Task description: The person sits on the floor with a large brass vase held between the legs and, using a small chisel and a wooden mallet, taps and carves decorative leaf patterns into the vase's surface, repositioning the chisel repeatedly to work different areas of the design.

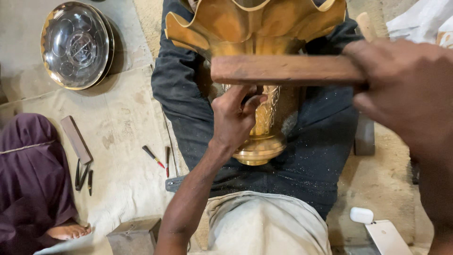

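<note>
A brass vase (257,71) with a wavy flared rim lies across the person's lap on dark cloth; its mouth is cut off at the top edge, so its inside cannot be seen. The left hand (233,118) pinches a small tool against the vase's engraved neck, the tool mostly hidden by fingers. The right hand (406,89), blurred, closes around a wooden mallet (283,69) held across the vase, just above the left hand. A silver dish (75,45) lies on the floor.

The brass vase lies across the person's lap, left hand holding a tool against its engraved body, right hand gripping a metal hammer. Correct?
Not quite: the head view shows the right hand gripping a wooden mallet, not a metal hammer. The brass vase across the lap and the left hand at its engraved body are right.
</note>
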